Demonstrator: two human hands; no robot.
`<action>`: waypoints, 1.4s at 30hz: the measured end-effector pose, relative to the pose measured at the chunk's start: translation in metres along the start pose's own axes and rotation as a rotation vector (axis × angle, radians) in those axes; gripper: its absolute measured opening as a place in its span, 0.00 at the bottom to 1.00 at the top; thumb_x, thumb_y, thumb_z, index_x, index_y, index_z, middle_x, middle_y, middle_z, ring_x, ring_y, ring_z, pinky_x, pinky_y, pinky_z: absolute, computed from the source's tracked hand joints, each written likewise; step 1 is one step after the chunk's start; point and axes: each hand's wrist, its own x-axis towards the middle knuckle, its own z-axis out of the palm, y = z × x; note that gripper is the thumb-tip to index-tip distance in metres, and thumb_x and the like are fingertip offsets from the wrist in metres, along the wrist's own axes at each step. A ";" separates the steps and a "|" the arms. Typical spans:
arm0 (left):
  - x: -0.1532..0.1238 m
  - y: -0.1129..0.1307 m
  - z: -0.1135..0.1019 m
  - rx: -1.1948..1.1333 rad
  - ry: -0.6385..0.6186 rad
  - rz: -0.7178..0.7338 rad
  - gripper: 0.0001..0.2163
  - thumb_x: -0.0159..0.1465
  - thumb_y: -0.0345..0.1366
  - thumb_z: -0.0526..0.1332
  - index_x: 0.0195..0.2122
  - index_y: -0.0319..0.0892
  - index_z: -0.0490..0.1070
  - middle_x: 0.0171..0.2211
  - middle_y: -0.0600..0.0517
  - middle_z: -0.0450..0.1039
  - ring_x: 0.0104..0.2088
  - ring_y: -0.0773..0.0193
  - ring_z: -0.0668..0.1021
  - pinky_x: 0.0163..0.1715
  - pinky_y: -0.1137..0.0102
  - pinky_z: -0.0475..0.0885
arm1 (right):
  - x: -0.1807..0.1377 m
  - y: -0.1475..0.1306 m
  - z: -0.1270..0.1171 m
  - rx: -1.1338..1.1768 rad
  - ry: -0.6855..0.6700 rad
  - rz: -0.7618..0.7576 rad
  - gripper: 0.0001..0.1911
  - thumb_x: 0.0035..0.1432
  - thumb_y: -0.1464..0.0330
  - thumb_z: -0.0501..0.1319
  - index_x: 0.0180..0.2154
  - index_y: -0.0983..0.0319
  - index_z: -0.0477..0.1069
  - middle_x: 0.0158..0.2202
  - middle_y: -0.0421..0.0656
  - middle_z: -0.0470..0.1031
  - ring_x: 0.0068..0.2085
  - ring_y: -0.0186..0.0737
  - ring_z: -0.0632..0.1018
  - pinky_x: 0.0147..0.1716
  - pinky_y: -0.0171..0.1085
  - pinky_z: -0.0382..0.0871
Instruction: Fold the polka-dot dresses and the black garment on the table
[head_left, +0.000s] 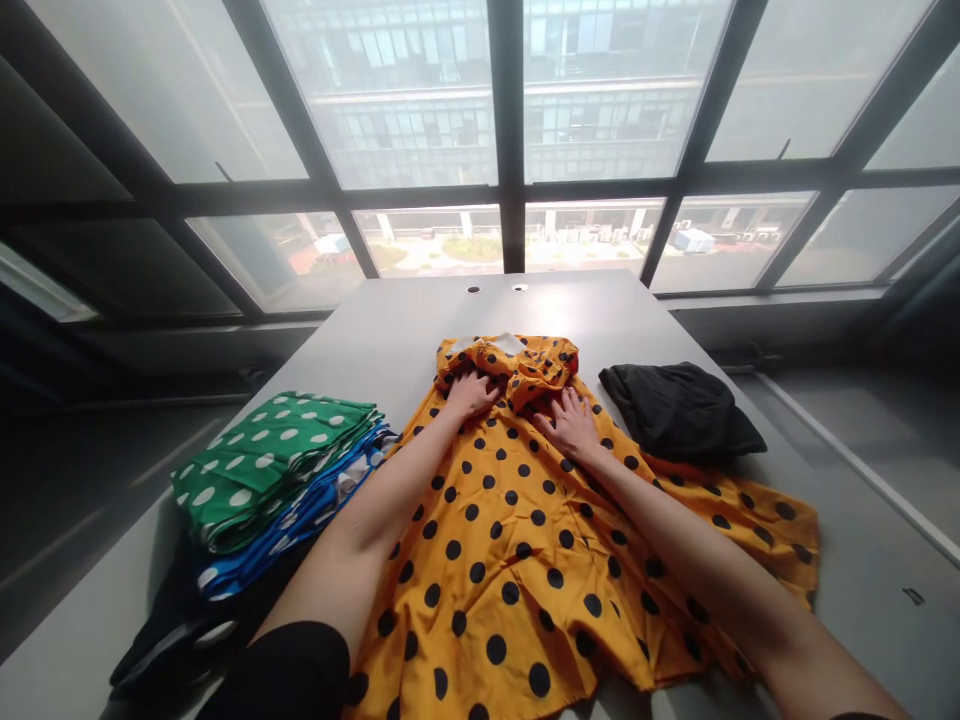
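An orange dress with black polka dots (pixel 517 560) lies spread on the grey table (pixel 420 320), skirt toward me and bodice bunched at the far end. My left hand (pixel 471 392) rests on the left of the bunched bodice, fingers curled into the cloth. My right hand (pixel 571 424) lies flat on the dress just below the bodice, fingers spread.
A stack of folded clothes stands at my left: green with white dots (pixel 262 455) on top, blue (pixel 300 520) under it, dark cloth at the bottom. A black garment (pixel 679 410) lies crumpled at the right. Large windows (pixel 510 120) rise behind the table's far edge.
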 end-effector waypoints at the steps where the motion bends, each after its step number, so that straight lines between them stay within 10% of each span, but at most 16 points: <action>1: -0.005 0.002 -0.002 0.001 0.012 0.018 0.16 0.70 0.43 0.60 0.52 0.41 0.81 0.54 0.38 0.77 0.58 0.43 0.75 0.65 0.54 0.63 | 0.000 -0.001 -0.002 0.023 0.072 0.011 0.35 0.73 0.50 0.50 0.68 0.67 0.66 0.73 0.59 0.58 0.74 0.59 0.55 0.72 0.57 0.45; 5: -0.026 0.004 -0.013 0.003 0.119 0.053 0.15 0.72 0.34 0.56 0.55 0.44 0.79 0.55 0.41 0.76 0.58 0.48 0.74 0.65 0.57 0.63 | 0.015 -0.009 -0.017 0.015 0.332 -0.049 0.37 0.64 0.67 0.61 0.72 0.62 0.59 0.72 0.57 0.60 0.71 0.59 0.59 0.69 0.55 0.55; 9: -0.019 -0.014 -0.029 0.000 0.283 -0.062 0.27 0.65 0.35 0.67 0.66 0.41 0.69 0.64 0.36 0.67 0.65 0.39 0.67 0.65 0.50 0.63 | 0.048 -0.018 -0.035 -0.070 0.192 -0.164 0.41 0.56 0.76 0.62 0.71 0.59 0.62 0.73 0.55 0.57 0.73 0.62 0.53 0.70 0.63 0.44; 15: 0.015 -0.040 -0.042 -0.207 0.113 -0.079 0.17 0.61 0.31 0.64 0.52 0.41 0.81 0.44 0.44 0.80 0.47 0.48 0.79 0.55 0.57 0.73 | 0.079 -0.009 -0.067 0.000 0.031 -0.191 0.21 0.64 0.77 0.53 0.51 0.62 0.79 0.56 0.52 0.77 0.59 0.52 0.73 0.63 0.47 0.60; 23: 0.014 -0.083 -0.058 -0.475 -0.094 0.094 0.14 0.54 0.47 0.74 0.36 0.43 0.84 0.47 0.45 0.81 0.49 0.51 0.80 0.55 0.62 0.74 | 0.097 0.028 -0.098 0.035 -0.236 -0.029 0.05 0.55 0.75 0.67 0.35 0.63 0.82 0.37 0.49 0.83 0.39 0.47 0.81 0.40 0.37 0.71; 29: 0.022 -0.073 -0.048 -0.578 -0.152 -0.005 0.42 0.45 0.50 0.77 0.62 0.39 0.74 0.47 0.43 0.80 0.47 0.49 0.80 0.49 0.59 0.76 | 0.117 -0.006 -0.077 0.139 -0.238 -0.071 0.28 0.63 0.59 0.68 0.60 0.65 0.74 0.56 0.55 0.79 0.52 0.50 0.80 0.48 0.37 0.73; 36: 0.036 -0.054 -0.057 -0.639 -0.305 -0.003 0.12 0.40 0.37 0.76 0.23 0.40 0.76 0.18 0.56 0.68 0.26 0.60 0.75 0.28 0.70 0.69 | 0.118 0.012 -0.094 0.243 -0.493 -0.268 0.24 0.55 0.69 0.72 0.55 0.59 0.79 0.52 0.46 0.83 0.50 0.49 0.82 0.50 0.36 0.74; 42: 0.049 -0.039 -0.085 -0.795 -0.132 0.003 0.19 0.53 0.49 0.73 0.35 0.37 0.78 0.29 0.51 0.77 0.32 0.57 0.77 0.33 0.67 0.73 | 0.110 0.035 -0.109 0.032 -0.554 -0.338 0.59 0.46 0.67 0.76 0.75 0.55 0.54 0.70 0.53 0.66 0.69 0.59 0.67 0.66 0.49 0.63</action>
